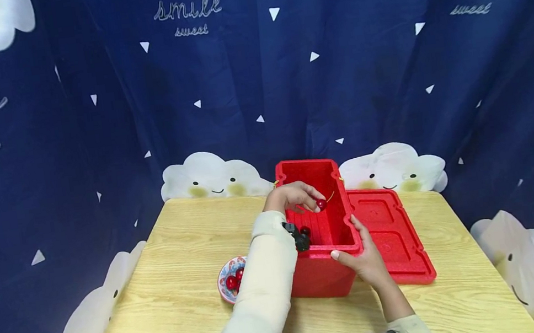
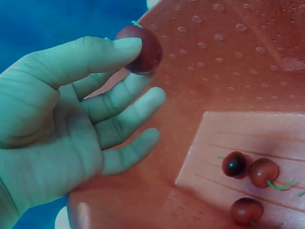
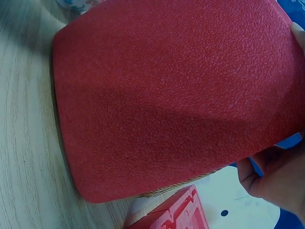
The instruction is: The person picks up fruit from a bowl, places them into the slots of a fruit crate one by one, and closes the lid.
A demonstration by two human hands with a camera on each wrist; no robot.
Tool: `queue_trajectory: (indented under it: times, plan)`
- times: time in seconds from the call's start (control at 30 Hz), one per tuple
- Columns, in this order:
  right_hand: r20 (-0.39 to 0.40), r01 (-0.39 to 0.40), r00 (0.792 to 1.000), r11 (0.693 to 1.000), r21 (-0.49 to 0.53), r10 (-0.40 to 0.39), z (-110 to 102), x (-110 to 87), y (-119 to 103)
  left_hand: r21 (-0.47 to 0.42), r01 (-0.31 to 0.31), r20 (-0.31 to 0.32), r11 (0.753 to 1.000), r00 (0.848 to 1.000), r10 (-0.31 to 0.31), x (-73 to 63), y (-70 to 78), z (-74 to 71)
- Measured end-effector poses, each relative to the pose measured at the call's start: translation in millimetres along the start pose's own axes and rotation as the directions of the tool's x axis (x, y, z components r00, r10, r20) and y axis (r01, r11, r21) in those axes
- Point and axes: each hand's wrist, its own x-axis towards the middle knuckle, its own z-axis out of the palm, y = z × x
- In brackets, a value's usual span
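Note:
My left hand (image 1: 294, 195) is over the opening of a red foam box (image 1: 321, 276), its thumb and a finger pinching a dark red cherry (image 2: 147, 50) with a stem; the other fingers are spread loosely. Inside on the box floor lie several cherries, among them one dark cherry (image 2: 234, 164) and one with a green stem (image 2: 263, 172). At the near right corner of the box, my right hand (image 1: 367, 261) grips the rim, thumb on the front edge and fingers along the right side. In the right wrist view only part of that hand shows beside the box wall.
A patterned plate (image 1: 221, 284) with red cherries (image 1: 232, 282) stands left of the box, partly hidden by the left sleeve. To the right lies the red lid (image 1: 392, 237) on the wooden table (image 1: 172, 289). A dark blue curtain (image 1: 256, 79) hangs behind.

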Motion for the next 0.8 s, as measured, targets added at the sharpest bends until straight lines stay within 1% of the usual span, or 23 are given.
queue_trajectory:
  times: [0.07,0.23,0.43,0.53,0.6,0.67,0.73,0.8]
  plan:
    - [-0.003,-0.009,1.000,1.000,-0.007,0.009,0.7,-0.9,-3.1,-0.001,0.017,0.006,1.000,1.000,-0.017,1.8,-1.0,0.7]
    - [-0.010,-0.031,0.999,0.999,-0.011,0.030,1.5,-2.1,-5.5,0.022,0.032,-0.004,0.999,0.999,-0.032,3.0,-1.6,1.9]
    - [-0.005,-0.012,1.000,1.000,-0.018,0.012,1.7,-2.4,-6.8,0.044,0.040,-0.002,0.998,0.999,-0.040,2.9,0.8,2.7]
    - [-0.005,-0.011,1.000,1.000,-0.012,0.011,1.6,-1.9,-6.6,0.046,0.030,-0.003,0.999,1.000,-0.029,-0.1,2.7,1.7]
    - [-0.005,-0.014,1.000,1.000,-0.008,0.014,1.5,-1.9,-5.4,0.061,0.014,-0.005,0.998,1.000,-0.014,-5.1,4.4,-0.5]
    - [-0.004,-0.023,1.000,1.000,-0.008,0.023,0.8,-1.1,-1.2,0.096,-0.008,-0.011,0.995,1.000,0.009,-12.4,6.9,-3.8]
    - [-0.004,-0.029,1.000,1.000,-0.012,0.029,-0.7,0.4,5.5,0.140,-0.043,-0.019,0.989,0.999,0.046,-21.8,10.9,-7.6]
    - [-0.014,-0.028,1.000,0.999,-0.025,0.027,-2.9,2.5,13.2,0.178,-0.091,-0.029,0.980,0.995,0.098,-31.0,16.1,-10.9]
